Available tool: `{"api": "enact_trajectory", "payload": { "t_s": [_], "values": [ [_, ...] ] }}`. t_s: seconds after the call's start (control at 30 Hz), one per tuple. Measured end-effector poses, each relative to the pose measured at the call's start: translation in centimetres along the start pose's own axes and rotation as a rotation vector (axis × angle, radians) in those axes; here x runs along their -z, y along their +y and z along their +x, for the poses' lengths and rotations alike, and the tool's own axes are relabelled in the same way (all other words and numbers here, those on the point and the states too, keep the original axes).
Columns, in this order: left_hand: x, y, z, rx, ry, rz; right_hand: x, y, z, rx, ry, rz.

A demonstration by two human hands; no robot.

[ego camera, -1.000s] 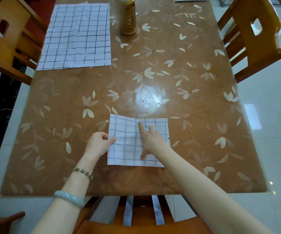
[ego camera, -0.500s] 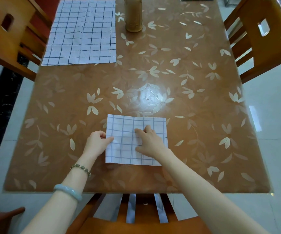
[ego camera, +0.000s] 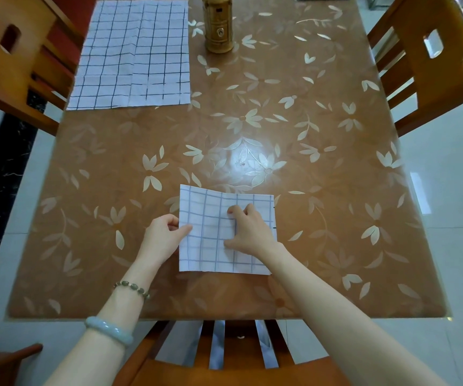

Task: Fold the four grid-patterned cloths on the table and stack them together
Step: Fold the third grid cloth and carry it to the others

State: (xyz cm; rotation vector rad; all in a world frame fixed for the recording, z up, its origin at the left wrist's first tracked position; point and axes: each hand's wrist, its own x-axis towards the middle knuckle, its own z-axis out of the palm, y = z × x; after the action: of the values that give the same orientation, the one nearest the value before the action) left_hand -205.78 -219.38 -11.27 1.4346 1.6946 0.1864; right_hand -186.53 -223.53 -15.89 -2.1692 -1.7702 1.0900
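I see a glossy brown table point(ego camera: 322, 135) with a pale leaf pattern. Near the middle of its near edge lies a folded cloth point(ego camera: 211, 254), soft, white, blue-gridded, roughly square. The left hand point(ego camera: 163, 238) pinches the cloth's left edge, thumb on top. The right hand point(ego camera: 250, 232) sits on its right half with fingers curled; I cannot tell whether it grips or only presses. At the table's far left corner an unfolded cloth point(ego camera: 133, 54) lies flat. At its far middle stands a gold cylindrical canister point(ego camera: 219, 26), contents hidden.

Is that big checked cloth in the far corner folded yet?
No, spread: the far cloth lies flat and open, much wider than the folded cloth nearby.
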Motion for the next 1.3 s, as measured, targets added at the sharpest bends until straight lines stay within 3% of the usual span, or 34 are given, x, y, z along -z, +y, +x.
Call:
{"api": "enact_trajectory", "payload": {
  "t_s": [0.4, 0.47, 0.53, 0.6, 0.7, 1.1, 1.17, 1.3],
  "values": [
    [-3.0, 6.0, -3.2, -0.214, -0.008, 0.053, 0.4, 0.1, 0.9, 0.017, -0.147, -0.107],
    [-4.5, 7.2, -3.3, -0.249, -0.029, 0.073, 0.9, 0.7, 1.2, 0.012, -0.149, 0.085],
    [-6.3, 8.2, -3.3, -0.276, -0.059, 0.100, 2.0, 1.7, 0.7, -0.061, -0.081, 0.513],
    [-8.0, 9.0, -3.1, -0.295, -0.054, 0.145, 2.9, 3.3, -0.3, -0.185, 0.104, 0.887],
    [-10.3, 9.4, -2.4, -0.301, -0.036, 0.228, 3.8, 5.3, -1.8, -0.304, 0.313, 1.112],
    [-13.7, 7.3, -1.9, -0.321, -0.207, 0.210, 3.4, 5.6, -2.0, -0.441, 0.315, 0.602],
    [-12.7, 6.4, -1.7, -0.373, -0.173, 0.214, 3.4, 5.7, -2.0, -0.446, 0.307, 0.581],
    [-10.1, 4.0, 0.1, -0.604, 0.065, 0.352, 3.4, 5.9, -2.2, -0.389, 0.317, 0.521]
  ]
}}
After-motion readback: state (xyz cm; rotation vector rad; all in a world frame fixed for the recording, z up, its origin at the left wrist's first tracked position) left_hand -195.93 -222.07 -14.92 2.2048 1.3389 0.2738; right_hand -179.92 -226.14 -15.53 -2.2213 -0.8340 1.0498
